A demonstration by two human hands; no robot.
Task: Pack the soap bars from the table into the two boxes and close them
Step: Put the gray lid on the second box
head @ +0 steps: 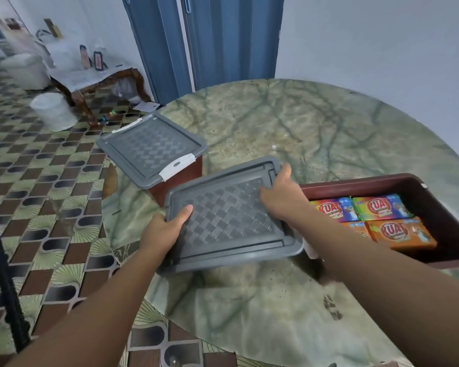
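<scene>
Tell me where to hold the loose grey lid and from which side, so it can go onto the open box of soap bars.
Hold the loose grey lid by its two opposite short edges, one from each side, as the left hand and right hand do now. It is broad, flat and thin, so a raised rim at each end gives the fingers a hold and keeps it level over the open box.

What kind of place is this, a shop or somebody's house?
Probably a room in a home, not a shop: a round marble-look table, patterned floor tiles, a carved side table with picture frames, and a blue folding door.
</scene>
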